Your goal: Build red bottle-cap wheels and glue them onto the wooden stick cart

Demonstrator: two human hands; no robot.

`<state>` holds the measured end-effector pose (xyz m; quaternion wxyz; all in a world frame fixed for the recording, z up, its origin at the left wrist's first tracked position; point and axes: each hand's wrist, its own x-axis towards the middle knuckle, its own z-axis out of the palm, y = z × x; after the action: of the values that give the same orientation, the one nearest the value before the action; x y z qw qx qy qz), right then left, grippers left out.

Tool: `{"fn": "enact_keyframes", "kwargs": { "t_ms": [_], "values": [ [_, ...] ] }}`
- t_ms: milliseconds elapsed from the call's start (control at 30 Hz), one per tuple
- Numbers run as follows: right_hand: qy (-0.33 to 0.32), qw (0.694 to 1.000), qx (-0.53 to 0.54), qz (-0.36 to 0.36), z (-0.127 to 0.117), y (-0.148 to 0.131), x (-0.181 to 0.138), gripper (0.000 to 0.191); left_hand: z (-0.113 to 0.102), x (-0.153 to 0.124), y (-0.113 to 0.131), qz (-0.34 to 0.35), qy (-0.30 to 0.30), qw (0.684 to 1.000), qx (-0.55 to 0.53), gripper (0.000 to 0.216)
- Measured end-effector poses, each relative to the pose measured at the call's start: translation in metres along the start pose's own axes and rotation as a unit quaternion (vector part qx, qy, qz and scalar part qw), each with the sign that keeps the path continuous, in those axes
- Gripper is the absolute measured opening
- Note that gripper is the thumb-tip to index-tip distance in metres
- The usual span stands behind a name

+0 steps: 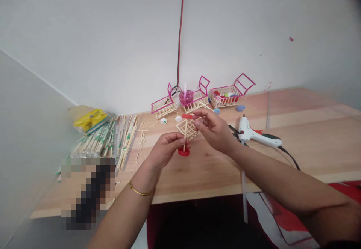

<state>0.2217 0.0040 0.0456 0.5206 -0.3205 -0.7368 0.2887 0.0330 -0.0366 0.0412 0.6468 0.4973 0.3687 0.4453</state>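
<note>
My left hand [169, 148] pinches a thin wooden stick [185, 132] that stands nearly upright over the table. A red bottle cap [184, 153] sits on the stick's lower end. At the upper end is a second red bottle cap [187, 116], seen edge-on, with the fingertips of my right hand [213, 128] closed on its right side. Behind the stick, partly hidden by both hands, is a small lattice basket [193, 129] made of pale sticks.
Miniature stick carts [163, 108] with purple rims stand along the wall, one holding coloured caps [225, 97]. A purple cup [186, 97] is among them. Bundled sticks [97, 140] and cut pieces [142, 140] lie left. A white glue gun [254, 134] lies right, its cord trailing.
</note>
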Motion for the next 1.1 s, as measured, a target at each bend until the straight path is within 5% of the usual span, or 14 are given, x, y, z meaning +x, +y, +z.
{"fn": "enact_keyframes", "kwargs": {
  "t_ms": [200,400,533,633,733,867,967,1100],
  "values": [
    [-0.046,0.996,-0.047,-0.055,-0.003,-0.006,0.002,0.027,0.0,0.0,-0.001,-0.001,-0.05,0.999,0.012,0.023],
    [-0.008,0.996,-0.063,-0.064,-0.011,-0.01,0.008,0.024,-0.004,0.003,-0.003,-0.001,-0.018,0.999,-0.028,0.023],
    [0.031,0.998,-0.041,-0.018,-0.033,-0.025,0.02,0.023,-0.007,0.006,0.0,0.023,0.032,0.996,-0.075,0.022],
    [-0.037,0.992,-0.117,0.0,-0.066,-0.034,0.028,0.026,-0.007,0.007,0.003,0.035,0.057,0.992,-0.104,0.022],
    [-0.134,0.943,-0.303,0.01,-0.109,-0.018,0.018,0.021,-0.007,0.008,0.005,0.029,0.067,0.99,-0.12,0.021],
    [-0.139,0.879,-0.455,0.019,-0.158,0.036,-0.017,0.02,-0.008,0.009,0.004,0.023,0.061,0.985,-0.158,0.024],
    [-0.202,0.854,-0.454,0.15,-0.167,0.06,-0.037,0.022,-0.009,0.009,0.003,0.02,0.058,0.982,-0.179,0.026],
    [-0.218,0.841,-0.445,0.216,-0.151,0.058,-0.045,0.011,-0.012,0.009,0.003,0.003,0.062,0.979,-0.194,0.028]
  ]
}}
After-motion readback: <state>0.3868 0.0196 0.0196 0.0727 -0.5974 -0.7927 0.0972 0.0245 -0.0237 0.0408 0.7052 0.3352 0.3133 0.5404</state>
